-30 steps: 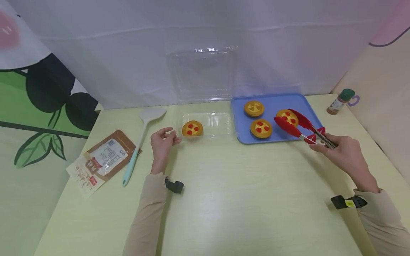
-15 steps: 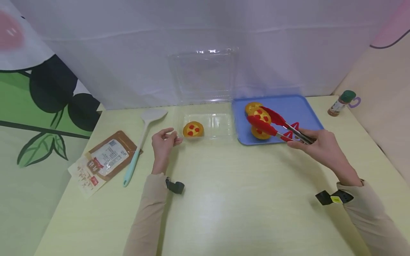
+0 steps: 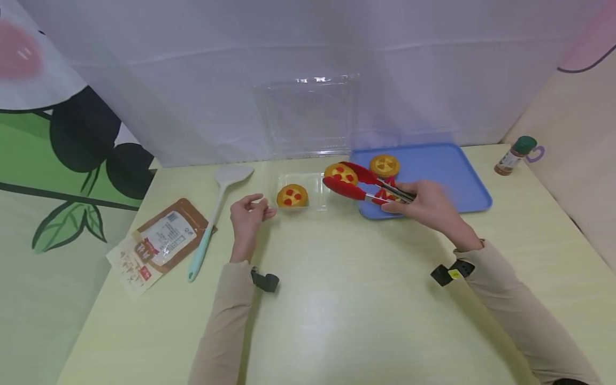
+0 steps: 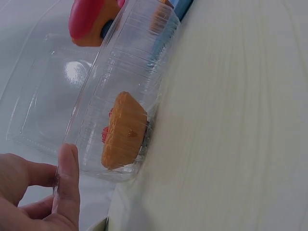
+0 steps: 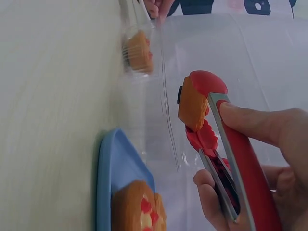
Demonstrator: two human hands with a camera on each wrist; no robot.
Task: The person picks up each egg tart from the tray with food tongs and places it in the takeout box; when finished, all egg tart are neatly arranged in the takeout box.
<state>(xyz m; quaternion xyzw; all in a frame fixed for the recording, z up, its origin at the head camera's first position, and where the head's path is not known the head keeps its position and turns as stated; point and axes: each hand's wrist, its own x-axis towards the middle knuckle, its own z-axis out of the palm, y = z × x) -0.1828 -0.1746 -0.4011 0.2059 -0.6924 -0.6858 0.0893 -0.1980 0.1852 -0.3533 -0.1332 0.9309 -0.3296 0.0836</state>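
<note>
My right hand [image 3: 428,207] grips red-tipped tongs [image 3: 345,189], which pinch an egg tart [image 3: 339,174] with red pieces on top. The held tart is raised over the right part of a clear plastic box [image 3: 315,198], whose lid [image 3: 310,117] stands up behind it. At the box's left end sits another red-dotted tart [image 4: 125,132]. My left hand [image 3: 246,224] pinches the box's left rim between thumb and fingers [image 4: 68,180]. On the blue tray [image 3: 443,176] lie a plain-topped tart [image 3: 385,166] and a red-dotted tart [image 5: 139,207], the latter mostly behind the tongs in the head view.
Left of the box lies a spatula [image 3: 202,243] with a light blue handle, overlapping a brown and white pouch [image 3: 168,230]. A green-capped seasoning bottle [image 3: 514,155] stands at the far right. White cloth [image 3: 202,107] hangs behind the table.
The tongs have carried the tart left, from the middle of the blue tray across the other tarts to over the box. My left hand has stayed at the box's rim.
</note>
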